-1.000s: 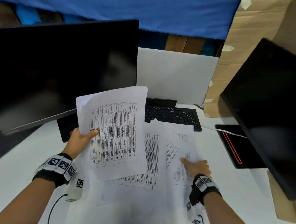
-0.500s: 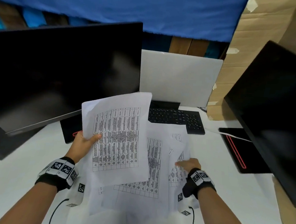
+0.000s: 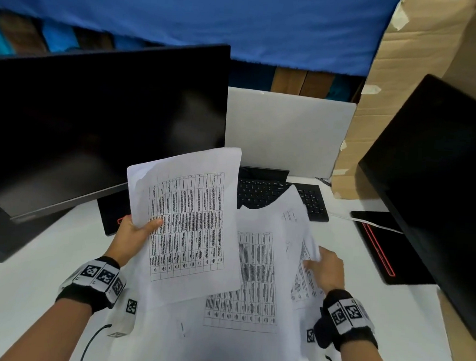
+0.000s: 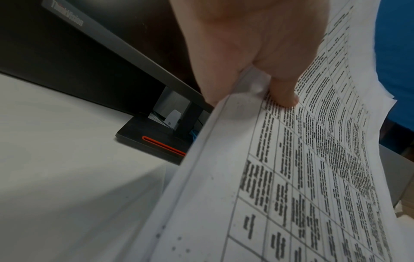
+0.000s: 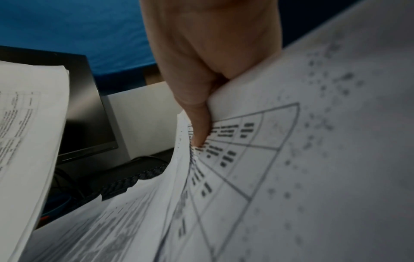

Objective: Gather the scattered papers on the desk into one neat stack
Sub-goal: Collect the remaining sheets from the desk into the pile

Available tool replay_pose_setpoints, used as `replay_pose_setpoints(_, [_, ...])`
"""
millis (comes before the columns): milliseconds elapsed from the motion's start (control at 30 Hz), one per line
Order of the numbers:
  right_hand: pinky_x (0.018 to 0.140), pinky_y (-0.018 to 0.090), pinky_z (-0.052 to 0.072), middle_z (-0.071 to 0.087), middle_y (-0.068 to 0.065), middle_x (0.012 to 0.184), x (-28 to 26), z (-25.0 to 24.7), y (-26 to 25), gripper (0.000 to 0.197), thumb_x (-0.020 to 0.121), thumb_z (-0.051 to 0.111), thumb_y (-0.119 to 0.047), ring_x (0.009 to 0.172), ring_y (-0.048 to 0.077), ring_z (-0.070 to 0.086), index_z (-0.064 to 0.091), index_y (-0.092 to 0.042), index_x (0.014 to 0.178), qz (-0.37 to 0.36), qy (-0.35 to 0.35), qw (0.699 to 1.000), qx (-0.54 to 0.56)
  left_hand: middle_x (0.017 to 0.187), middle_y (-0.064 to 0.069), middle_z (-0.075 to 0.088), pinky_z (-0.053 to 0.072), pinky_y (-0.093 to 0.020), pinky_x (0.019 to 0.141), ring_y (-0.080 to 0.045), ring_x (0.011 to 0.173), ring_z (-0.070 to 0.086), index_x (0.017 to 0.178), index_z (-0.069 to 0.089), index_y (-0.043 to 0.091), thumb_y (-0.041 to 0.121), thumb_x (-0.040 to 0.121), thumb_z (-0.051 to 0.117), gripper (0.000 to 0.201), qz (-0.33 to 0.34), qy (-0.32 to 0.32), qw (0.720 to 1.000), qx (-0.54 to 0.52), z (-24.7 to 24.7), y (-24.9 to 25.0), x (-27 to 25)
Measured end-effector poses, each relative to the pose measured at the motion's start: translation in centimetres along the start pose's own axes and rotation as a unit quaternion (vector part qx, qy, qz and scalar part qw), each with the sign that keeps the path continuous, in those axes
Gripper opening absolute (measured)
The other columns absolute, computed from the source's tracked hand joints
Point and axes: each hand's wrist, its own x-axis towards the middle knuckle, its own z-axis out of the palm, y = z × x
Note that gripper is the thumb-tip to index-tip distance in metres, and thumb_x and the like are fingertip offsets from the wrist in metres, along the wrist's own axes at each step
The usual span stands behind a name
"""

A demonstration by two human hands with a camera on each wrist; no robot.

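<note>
My left hand (image 3: 137, 234) holds a small bundle of printed table sheets (image 3: 186, 221) raised above the desk, thumb on top, as the left wrist view shows with the held sheets (image 4: 313, 177). My right hand (image 3: 323, 266) pinches the right edge of another printed sheet (image 3: 292, 226) and lifts it, so that it curls up over the keyboard; the right wrist view shows the thumb on this lifted sheet (image 5: 291, 159). More printed papers (image 3: 252, 280) lie overlapping on the white desk (image 3: 26, 292) between my arms.
A black monitor (image 3: 94, 119) leans at the left and another monitor (image 3: 442, 180) stands at the right. A black keyboard (image 3: 311, 202) lies behind the papers, before a white panel (image 3: 285, 130). A cardboard box (image 3: 401, 79) is at the back right.
My right hand went from resting flat on the desk papers to pinching one sheet and lifting its edge. The left hand kept its bundle raised, nearly still.
</note>
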Motion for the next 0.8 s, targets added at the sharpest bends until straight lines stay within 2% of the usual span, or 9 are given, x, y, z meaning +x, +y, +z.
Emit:
replay_pose_setpoints(100, [0.06,0.027,0.042,0.059,0.007,0.068,-0.3,-2.3,-0.3,0.005,0.081,0.058,-0.005,0.065,0.026,0.055,0.062,-0.006,0.083,-0.026,0.062,0.997,-0.034,0.1,-0.01,0.061,0.046,-0.038,0.088,-0.026,0.091,0.058,0.118,0.054,0.002,0.01,0.084,0.058,0.035,0.004,-0.002,1.0,-0.011,0.1,0.1,-0.2])
replay_pose_setpoints(333, [0.069,0.035,0.047,0.067,0.026,0.082,-1.2,-7.3,-2.1,0.02,0.083,0.06,-0.009,0.075,0.035,0.061,0.065,-0.001,0.1,-0.072,0.213,0.974,-0.023,0.101,-0.009,0.06,0.045,-0.038,0.09,-0.024,0.091,0.057,0.117,0.054,0.001,0.009,0.084,0.059,0.035,0.013,-0.009,1.0,-0.026,1.2,0.8,-0.9])
replay_pose_setpoints(400, [0.076,0.042,0.053,0.067,0.026,0.085,-1.8,-8.8,-3.3,0.025,0.083,0.061,-0.011,0.077,0.036,0.063,0.064,-0.001,0.106,-0.075,0.27,0.959,0.045,0.103,-0.009,0.059,0.043,-0.034,0.087,-0.023,0.094,0.056,0.117,0.054,-0.001,0.009,0.084,0.058,0.035,0.016,-0.006,0.999,-0.028,1.5,1.3,-1.0])
replay_pose_setpoints(467, [0.08,0.043,0.053,0.068,0.022,0.088,-2.5,-10.3,-4.5,0.027,0.084,0.062,-0.013,0.08,0.032,0.064,0.064,0.0,0.107,-0.113,0.322,0.934,0.105,0.104,-0.01,0.059,0.043,-0.033,0.086,-0.023,0.094,0.056,0.118,0.053,-0.002,0.009,0.085,0.057,0.035,0.026,-0.014,0.999,-0.032,1.7,1.8,-1.1])
replay_pose_setpoints(533, [0.082,0.037,0.052,0.07,0.003,0.087,-3.3,-11.9,-5.9,0.025,0.082,0.064,-0.015,0.08,0.021,0.063,0.066,-0.006,0.105,-0.152,0.349,0.908,0.175,0.105,-0.011,0.059,0.043,-0.033,0.086,-0.024,0.094,0.057,0.119,0.053,-0.002,0.008,0.085,0.057,0.035,0.034,-0.02,0.999,-0.034,2.0,2.3,-1.1])
replay_pose_setpoints(567, [0.082,0.033,0.052,0.069,-0.015,0.081,-3.8,-12.8,-6.7,0.02,0.08,0.066,-0.016,0.077,0.01,0.063,0.068,-0.014,0.1,-0.168,0.355,0.893,0.217,0.105,-0.01,0.06,0.044,-0.033,0.086,-0.024,0.094,0.057,0.119,0.053,-0.002,0.007,0.085,0.057,0.035,0.038,-0.021,0.998,-0.037,2.1,2.5,-0.9])
replay_pose_setpoints(633, [0.077,0.022,0.054,0.066,-0.034,0.07,-5.1,-14.7,-8.4,0.017,0.077,0.069,-0.017,0.073,-0.007,0.062,0.065,-0.032,0.084,-0.199,0.341,0.87,0.294,0.103,-0.01,0.06,0.045,-0.033,0.085,-0.024,0.095,0.058,0.12,0.052,-0.002,0.007,0.085,0.057,0.037,0.047,-0.029,0.998,-0.041,2.3,3.2,-0.7])
replay_pose_setpoints(733, [0.073,0.02,0.055,0.07,-0.027,0.069,-5.9,-15.3,-10.2,0.019,0.075,0.071,-0.011,0.073,-0.004,0.065,0.065,-0.028,0.079,-0.235,0.263,0.852,0.387,0.102,-0.009,0.062,0.047,-0.032,0.083,-0.024,0.094,0.059,0.12,0.053,-0.001,0.008,0.084,0.059,0.037,0.065,-0.042,0.996,-0.05,3.0,4.4,-0.5])
replay_pose_setpoints(800, [0.075,0.025,0.057,0.072,-0.014,0.077,-5.1,-13.2,-10.7,0.018,0.075,0.07,-0.006,0.077,0.009,0.067,0.068,-0.015,0.09,-0.211,0.21,0.87,0.393,0.096,-0.001,0.064,0.048,-0.033,0.085,-0.02,0.091,0.062,0.119,0.054,0.001,0.011,0.083,0.061,0.038,0.069,-0.053,0.995,-0.057,3.6,5.2,-0.3])
